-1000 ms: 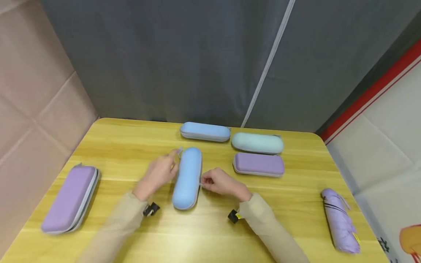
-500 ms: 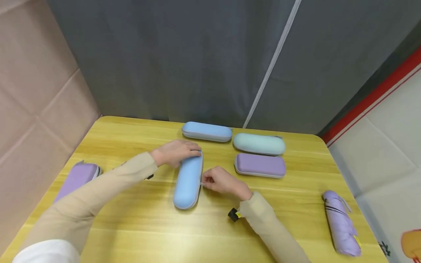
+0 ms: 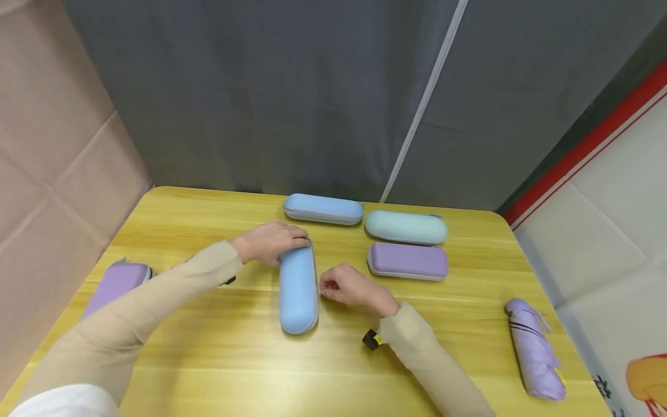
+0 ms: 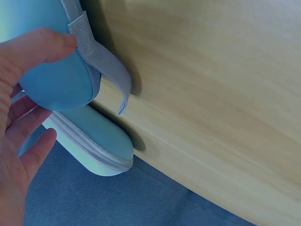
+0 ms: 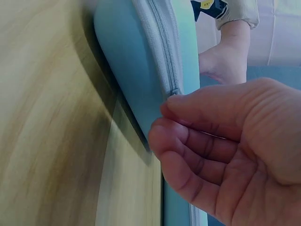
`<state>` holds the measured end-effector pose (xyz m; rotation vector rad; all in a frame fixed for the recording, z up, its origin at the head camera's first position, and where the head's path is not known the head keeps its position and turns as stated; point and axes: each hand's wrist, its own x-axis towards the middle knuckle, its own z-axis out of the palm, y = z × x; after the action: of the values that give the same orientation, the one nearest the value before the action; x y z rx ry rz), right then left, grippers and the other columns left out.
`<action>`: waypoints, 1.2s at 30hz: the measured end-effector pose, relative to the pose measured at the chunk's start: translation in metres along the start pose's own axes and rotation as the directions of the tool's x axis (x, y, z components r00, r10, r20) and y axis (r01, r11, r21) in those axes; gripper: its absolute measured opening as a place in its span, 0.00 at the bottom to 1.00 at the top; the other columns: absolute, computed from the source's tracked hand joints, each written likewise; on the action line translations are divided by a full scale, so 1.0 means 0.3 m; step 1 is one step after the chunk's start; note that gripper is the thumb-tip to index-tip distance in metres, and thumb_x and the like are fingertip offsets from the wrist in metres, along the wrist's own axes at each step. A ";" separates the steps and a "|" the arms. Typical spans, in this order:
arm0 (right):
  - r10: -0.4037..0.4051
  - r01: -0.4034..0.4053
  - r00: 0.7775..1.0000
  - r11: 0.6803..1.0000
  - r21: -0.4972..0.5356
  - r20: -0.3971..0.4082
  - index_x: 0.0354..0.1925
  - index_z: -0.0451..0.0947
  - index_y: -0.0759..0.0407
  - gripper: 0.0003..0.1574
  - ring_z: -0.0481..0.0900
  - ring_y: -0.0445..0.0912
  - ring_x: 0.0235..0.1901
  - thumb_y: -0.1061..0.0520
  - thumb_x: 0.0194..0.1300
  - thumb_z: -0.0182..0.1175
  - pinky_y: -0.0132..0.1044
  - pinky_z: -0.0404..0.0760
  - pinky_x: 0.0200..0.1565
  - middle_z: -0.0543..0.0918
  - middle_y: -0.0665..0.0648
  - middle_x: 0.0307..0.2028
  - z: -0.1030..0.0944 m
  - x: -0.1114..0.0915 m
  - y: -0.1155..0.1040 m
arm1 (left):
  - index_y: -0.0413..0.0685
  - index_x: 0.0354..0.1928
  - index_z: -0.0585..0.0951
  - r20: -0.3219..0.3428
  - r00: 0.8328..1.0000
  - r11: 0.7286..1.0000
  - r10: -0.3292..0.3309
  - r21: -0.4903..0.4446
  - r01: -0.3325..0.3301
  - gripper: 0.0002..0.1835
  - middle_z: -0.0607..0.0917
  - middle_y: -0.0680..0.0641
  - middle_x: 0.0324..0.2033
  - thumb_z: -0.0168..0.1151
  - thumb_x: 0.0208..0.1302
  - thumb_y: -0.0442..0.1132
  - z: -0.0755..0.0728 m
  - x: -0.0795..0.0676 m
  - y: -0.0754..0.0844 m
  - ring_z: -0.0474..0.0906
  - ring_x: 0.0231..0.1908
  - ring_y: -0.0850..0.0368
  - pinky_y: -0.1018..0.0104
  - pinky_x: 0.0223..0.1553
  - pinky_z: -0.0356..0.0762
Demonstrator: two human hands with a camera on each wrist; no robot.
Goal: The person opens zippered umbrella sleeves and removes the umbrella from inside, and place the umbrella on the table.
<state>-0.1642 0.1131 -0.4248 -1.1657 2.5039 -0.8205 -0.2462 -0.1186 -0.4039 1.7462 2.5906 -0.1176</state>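
A blue zip case [image 3: 298, 292] with rounded ends lies lengthwise in the middle of the table. My left hand [image 3: 272, 242] grips its far end. In the left wrist view the thumb [image 4: 51, 44] presses beside a grey fabric strap [image 4: 106, 61], and the fingers reach round the other side of the end. At the case's right side, my right hand [image 3: 351, 285] pinches the zipper pull between thumb and curled forefinger; the fingertips mostly hide the pull. The grey zip [image 5: 162, 42] runs along the case's edge in the right wrist view.
Another blue case [image 3: 323, 209], a mint case [image 3: 406, 227] and a purple case [image 3: 408, 260] lie farther back. A larger purple case [image 3: 118, 282] is at the left, partly behind my left sleeve. A folded lilac umbrella [image 3: 535, 350] lies near the right edge.
My left hand has moved from the strap at the case's left side onto its far end. The blue case has turned slightly, its near end shifting right. My right hand stays at the zip.
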 end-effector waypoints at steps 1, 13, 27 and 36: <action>0.000 0.000 1.000 1.000 -0.003 -0.001 0.22 0.74 0.55 0.12 0.66 0.36 0.20 0.63 0.62 0.59 0.26 0.68 0.25 0.71 0.46 0.19 0.001 -0.003 -0.001 | 0.43 0.57 0.75 -0.002 1.000 1.000 -0.002 -0.007 0.002 0.35 0.76 0.45 0.55 0.72 0.41 0.35 0.002 -0.003 0.000 0.72 0.56 0.51 0.56 0.55 0.71; -0.007 0.005 1.000 0.998 -0.062 -0.022 0.22 0.73 0.55 0.12 0.65 0.36 0.21 0.65 0.61 0.59 0.25 0.68 0.26 0.70 0.45 0.19 0.008 -0.086 -0.035 | 0.41 0.54 0.76 -0.072 0.993 0.988 -0.094 -0.131 0.084 0.37 0.79 0.44 0.52 0.76 0.34 0.38 0.029 -0.077 0.013 0.75 0.51 0.49 0.53 0.50 0.75; -0.016 -0.005 0.992 0.985 -0.174 -0.123 0.24 0.76 0.58 0.09 0.67 0.37 0.23 0.66 0.59 0.59 0.26 0.70 0.27 0.74 0.47 0.21 0.001 -0.156 -0.018 | 0.42 0.54 0.76 -0.100 0.972 0.962 -0.212 -0.197 0.189 0.38 0.78 0.45 0.51 0.77 0.35 0.45 0.057 -0.105 0.037 0.76 0.49 0.50 0.55 0.48 0.76; -0.010 -0.016 0.990 0.984 -0.178 -0.144 0.25 0.77 0.58 0.07 0.69 0.37 0.23 0.65 0.58 0.61 0.26 0.72 0.28 0.76 0.47 0.22 0.006 -0.195 0.002 | 0.45 0.48 0.75 -0.096 0.966 0.946 -0.239 -0.249 0.209 0.36 0.79 0.47 0.46 0.78 0.32 0.46 0.063 -0.102 0.037 0.77 0.43 0.54 0.58 0.44 0.77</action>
<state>-0.1263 0.1574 -0.4269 -1.1963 2.7461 -0.7151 -0.2249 -0.1440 -0.4216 1.4190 2.7459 0.2975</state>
